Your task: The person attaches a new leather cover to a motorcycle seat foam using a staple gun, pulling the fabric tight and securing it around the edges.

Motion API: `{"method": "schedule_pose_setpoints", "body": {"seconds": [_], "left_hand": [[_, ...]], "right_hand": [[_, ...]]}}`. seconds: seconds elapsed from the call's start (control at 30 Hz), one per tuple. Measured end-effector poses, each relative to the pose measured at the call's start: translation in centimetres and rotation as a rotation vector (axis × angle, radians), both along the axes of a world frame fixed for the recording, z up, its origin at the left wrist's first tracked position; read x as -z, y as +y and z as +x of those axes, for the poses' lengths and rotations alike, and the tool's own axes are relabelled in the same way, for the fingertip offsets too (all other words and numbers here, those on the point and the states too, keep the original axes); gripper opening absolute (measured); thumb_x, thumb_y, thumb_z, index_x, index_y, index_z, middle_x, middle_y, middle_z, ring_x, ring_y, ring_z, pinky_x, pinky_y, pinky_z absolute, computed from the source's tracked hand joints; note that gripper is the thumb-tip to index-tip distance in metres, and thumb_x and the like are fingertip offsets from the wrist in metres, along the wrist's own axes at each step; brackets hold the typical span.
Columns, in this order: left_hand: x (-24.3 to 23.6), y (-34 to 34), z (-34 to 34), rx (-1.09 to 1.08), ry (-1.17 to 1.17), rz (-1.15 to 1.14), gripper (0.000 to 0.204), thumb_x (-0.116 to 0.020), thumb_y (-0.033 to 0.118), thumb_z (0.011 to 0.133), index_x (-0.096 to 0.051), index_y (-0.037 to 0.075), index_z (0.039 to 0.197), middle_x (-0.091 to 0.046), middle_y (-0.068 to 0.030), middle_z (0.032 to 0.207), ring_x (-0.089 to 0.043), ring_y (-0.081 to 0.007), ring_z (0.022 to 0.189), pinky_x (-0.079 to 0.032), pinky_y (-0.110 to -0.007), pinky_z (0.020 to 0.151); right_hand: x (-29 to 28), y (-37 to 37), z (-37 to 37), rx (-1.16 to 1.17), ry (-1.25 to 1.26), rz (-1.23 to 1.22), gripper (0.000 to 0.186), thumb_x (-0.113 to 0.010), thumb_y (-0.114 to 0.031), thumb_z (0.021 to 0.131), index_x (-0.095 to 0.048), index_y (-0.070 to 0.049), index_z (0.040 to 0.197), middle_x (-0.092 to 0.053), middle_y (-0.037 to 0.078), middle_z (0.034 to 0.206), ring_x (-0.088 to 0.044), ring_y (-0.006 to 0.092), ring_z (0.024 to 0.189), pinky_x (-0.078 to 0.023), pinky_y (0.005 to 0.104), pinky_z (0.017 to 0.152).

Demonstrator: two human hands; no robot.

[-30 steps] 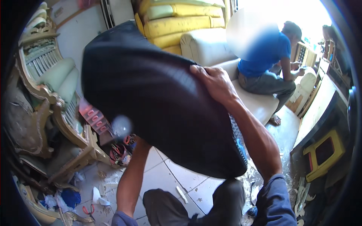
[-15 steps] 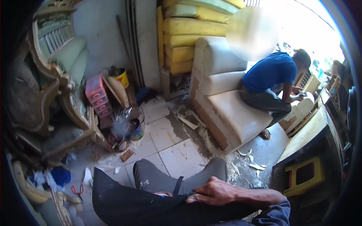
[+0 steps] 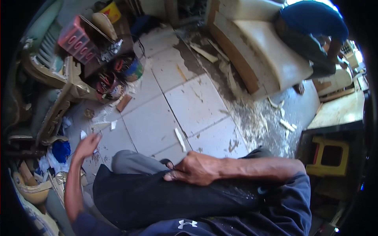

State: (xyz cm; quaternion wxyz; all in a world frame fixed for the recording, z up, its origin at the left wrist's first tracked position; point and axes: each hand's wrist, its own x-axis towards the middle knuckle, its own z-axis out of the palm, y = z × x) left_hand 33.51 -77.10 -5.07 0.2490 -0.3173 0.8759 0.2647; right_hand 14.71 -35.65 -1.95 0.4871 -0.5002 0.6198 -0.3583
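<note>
A black fabric piece [image 3: 157,196] lies across my lap, over my grey-trousered legs. My right hand [image 3: 197,168] is closed on its upper edge, thumb and fingers pinching the fabric. Off to the left, my left hand [image 3: 87,145] reaches out over the tiled floor, away from the fabric. Its fingers look stretched forward, slightly smeared, and I see nothing held in them. White scraps [image 3: 113,125] lie on the floor beside that hand, and a blue cloth bundle [image 3: 61,151] is left of its wrist.
An ornate chair frame [image 3: 67,92] stands at left, near a pink drawer unit [image 3: 76,41] and tubs of tools [image 3: 108,86]. A person in a blue shirt [image 3: 313,17] sits on a cream sofa seat [image 3: 275,55]. A yellow plastic stool [image 3: 330,157] is at right.
My view has tilted down toward the floor. My left hand, mostly hidden behind the fabric before, now extends out to the left. My right hand keeps its hold on the black fabric.
</note>
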Motion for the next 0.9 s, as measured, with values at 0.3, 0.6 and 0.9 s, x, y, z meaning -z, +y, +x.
{"method": "schedule_pose_setpoints", "body": {"seconds": [0.3,0.6,0.9], "left_hand": [[-11.0,22.8,-11.6,0.618,-0.038,0.575,0.031,-0.071,0.024,0.091,-0.068,0.003,0.113,-0.070,-0.0135,0.095,-0.069,-0.0233,0.083,-0.052,-0.035,0.073],[-11.4,24.1,-9.6,0.391,0.088,0.557,0.015,-0.074,0.017,0.090,-0.073,0.002,0.093,-0.059,-0.0121,0.058,-0.050,-0.0115,0.051,-0.043,-0.032,0.051],[-8.2,23.3,-10.6,0.457,0.517,0.363,0.037,-0.078,0.023,0.089,-0.064,0.000,0.063,-0.046,-0.0142,0.047,-0.036,-0.0111,0.042,-0.034,-0.033,0.041]], "right_hand": [[-4.1,-0.3,-2.2,0.171,0.319,-0.323,0.039,-0.069,-0.034,0.090,-0.070,0.004,0.081,-0.066,0.024,0.070,-0.068,0.0423,0.069,-0.055,0.0458,0.064],[-6.6,4.7,-2.7,0.101,0.070,0.142,0.035,-0.060,-0.032,0.098,-0.066,0.003,0.094,-0.064,0.027,0.071,-0.067,0.0470,0.079,-0.053,0.0511,0.072],[-3.3,4.0,-4.0,0.237,0.263,-0.110,0.034,-0.064,-0.028,0.096,-0.063,0.001,0.080,-0.057,0.022,0.055,-0.064,0.0440,0.058,-0.051,0.0493,0.055]]}}
